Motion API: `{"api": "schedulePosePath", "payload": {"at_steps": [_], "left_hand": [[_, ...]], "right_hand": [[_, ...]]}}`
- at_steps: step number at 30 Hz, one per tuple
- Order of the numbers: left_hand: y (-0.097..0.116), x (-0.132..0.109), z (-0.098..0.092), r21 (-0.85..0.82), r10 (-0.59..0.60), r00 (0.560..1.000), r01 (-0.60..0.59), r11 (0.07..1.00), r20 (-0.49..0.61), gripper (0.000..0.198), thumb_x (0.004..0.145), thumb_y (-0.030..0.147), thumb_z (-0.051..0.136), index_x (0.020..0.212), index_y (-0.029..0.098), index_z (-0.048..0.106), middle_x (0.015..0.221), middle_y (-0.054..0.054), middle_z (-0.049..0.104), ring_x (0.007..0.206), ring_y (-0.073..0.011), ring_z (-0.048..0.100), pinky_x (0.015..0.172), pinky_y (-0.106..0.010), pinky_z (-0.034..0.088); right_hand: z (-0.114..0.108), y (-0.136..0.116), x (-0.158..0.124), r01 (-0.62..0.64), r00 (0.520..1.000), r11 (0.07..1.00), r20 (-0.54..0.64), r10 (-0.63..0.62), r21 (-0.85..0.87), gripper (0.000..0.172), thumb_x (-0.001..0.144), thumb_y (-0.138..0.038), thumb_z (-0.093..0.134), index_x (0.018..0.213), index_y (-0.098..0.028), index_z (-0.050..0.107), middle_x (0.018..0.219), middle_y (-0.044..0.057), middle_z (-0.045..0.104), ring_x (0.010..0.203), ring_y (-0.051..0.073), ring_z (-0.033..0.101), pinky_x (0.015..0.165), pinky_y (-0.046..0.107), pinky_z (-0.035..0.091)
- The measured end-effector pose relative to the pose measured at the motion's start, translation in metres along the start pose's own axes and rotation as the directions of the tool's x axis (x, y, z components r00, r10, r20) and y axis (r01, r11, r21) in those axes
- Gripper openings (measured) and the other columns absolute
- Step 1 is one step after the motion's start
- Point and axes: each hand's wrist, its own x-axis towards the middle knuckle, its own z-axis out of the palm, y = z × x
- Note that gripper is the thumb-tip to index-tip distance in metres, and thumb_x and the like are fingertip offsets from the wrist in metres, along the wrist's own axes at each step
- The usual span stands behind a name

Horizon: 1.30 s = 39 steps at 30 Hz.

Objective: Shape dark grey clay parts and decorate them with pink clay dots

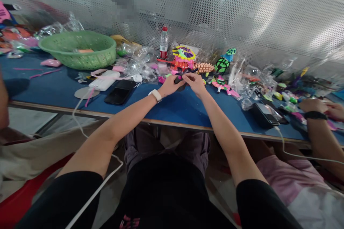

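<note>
Above the blue table [185, 109], my two hands meet in front of me. My left hand [169, 86], with a white band on its wrist, is closed around a small black piece [180, 85] with a pink spot on it. The fingers of my right hand [195, 83] pinch the same piece from the other side; its exact shape is partly hidden. Just beyond lie colourful modelled figures: a yellow, purple and green one [184, 53], a spiky peach-coloured one [204, 68], a green and black turtle-like one [222, 65], and a pink and green one [220, 83].
A green basket [80, 57] stands at the left, near a white power bank [104, 81] with a cable and a black phone [120, 93]. A bottle [163, 43] stands behind clear plastic bags [141, 61]. At the right are a black box [264, 116] and a co-worker's hand [313, 106].
</note>
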Motion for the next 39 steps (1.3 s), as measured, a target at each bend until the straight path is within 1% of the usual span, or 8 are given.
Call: {"api": "schedulePosePath", "payload": {"at_steps": [4,10,17,22,27,33,36,39], "left_hand": [[-0.001,-0.001,0.0,-0.007,-0.012,1.0,0.013,1.0,0.018,0.063,0.1,0.061,0.09,0.066,0.024,0.051,0.064,0.003,0.049,0.064,-0.0142,0.04,0.062,-0.031,0.034],[-0.003,-0.001,0.002,-0.034,-0.029,0.999,0.028,0.999,-0.027,0.056,0.1,0.063,0.086,0.074,0.024,0.055,0.067,0.001,0.054,0.066,-0.016,0.046,0.06,-0.031,0.034],[-0.004,0.002,0.001,0.008,0.036,0.999,-0.036,0.999,-0.029,0.054,0.104,0.054,0.081,0.07,0.024,0.053,0.068,0.001,0.05,0.066,-0.0156,0.04,0.063,-0.033,0.03],[-0.006,0.002,0.001,0.009,0.049,0.998,-0.048,0.999,-0.051,0.059,0.102,0.061,0.083,0.069,0.025,0.051,0.068,0.001,0.048,0.066,-0.0163,0.038,0.064,-0.034,0.029],[-0.005,0.004,0.001,-0.018,0.043,0.997,-0.044,0.999,-0.064,0.062,0.103,0.068,0.082,0.069,0.024,0.053,0.069,0.001,0.047,0.068,-0.0165,0.039,0.065,-0.033,0.032],[-0.003,0.002,0.001,-0.053,0.049,0.996,-0.053,0.997,-0.068,0.064,0.103,0.07,0.084,0.07,0.024,0.053,0.068,0.002,0.046,0.068,-0.0163,0.043,0.064,-0.032,0.036],[-0.007,0.001,0.002,-0.086,0.02,0.998,-0.025,0.996,-0.059,0.065,0.102,0.073,0.084,0.072,0.024,0.054,0.067,0.001,0.048,0.066,-0.0166,0.048,0.06,-0.031,0.038],[-0.018,0.005,0.001,-0.204,-0.101,0.991,0.082,0.975,-0.084,0.056,0.114,0.071,0.066,0.083,0.025,0.06,0.07,0.0,0.05,0.061,-0.0165,0.051,0.058,-0.031,0.044]], "right_hand": [[0.002,-0.002,-0.001,0.005,1.0,1.0,-0.007,-0.005,-0.015,0.059,0.09,-0.085,0.09,0.087,-0.026,0.085,0.077,0.002,0.076,0.079,0.02,0.073,0.081,0.039,0.064],[0.002,0.002,0.002,-0.075,0.993,0.997,-0.086,0.078,0.036,0.064,0.085,-0.09,0.089,0.088,-0.026,0.082,0.081,0.002,0.076,0.077,0.019,0.067,0.069,0.034,0.059],[-0.002,0.009,0.004,-0.03,0.997,1.0,-0.064,0.03,0.004,0.069,0.089,-0.096,0.081,0.093,-0.027,0.081,0.089,0.004,0.076,0.087,0.021,0.07,0.077,0.036,0.062],[-0.001,0.011,0.005,-0.051,0.993,0.997,-0.104,0.056,0.052,0.07,0.089,-0.097,0.082,0.09,-0.027,0.082,0.09,0.004,0.078,0.084,0.021,0.071,0.074,0.036,0.064],[0.001,0.007,0.005,-0.108,0.99,0.988,-0.076,0.116,0.107,0.068,0.094,-0.096,0.078,0.096,-0.028,0.085,0.088,0.004,0.077,0.084,0.022,0.074,0.074,0.037,0.068],[0.002,0.002,0.004,-0.107,0.99,0.991,-0.079,0.114,0.086,0.068,0.097,-0.095,0.077,0.103,-0.029,0.087,0.083,0.004,0.075,0.082,0.023,0.073,0.072,0.038,0.067],[0.001,0.0,0.003,-0.114,0.99,0.99,-0.077,0.121,0.083,0.065,0.094,-0.092,0.082,0.1,-0.027,0.084,0.087,0.004,0.076,0.084,0.022,0.073,0.073,0.037,0.066],[-0.001,-0.002,0.003,-0.191,0.975,0.975,-0.091,0.202,0.112,0.058,0.095,-0.084,0.087,0.097,-0.026,0.081,0.09,0.004,0.078,0.086,0.021,0.073,0.071,0.033,0.063]]}}
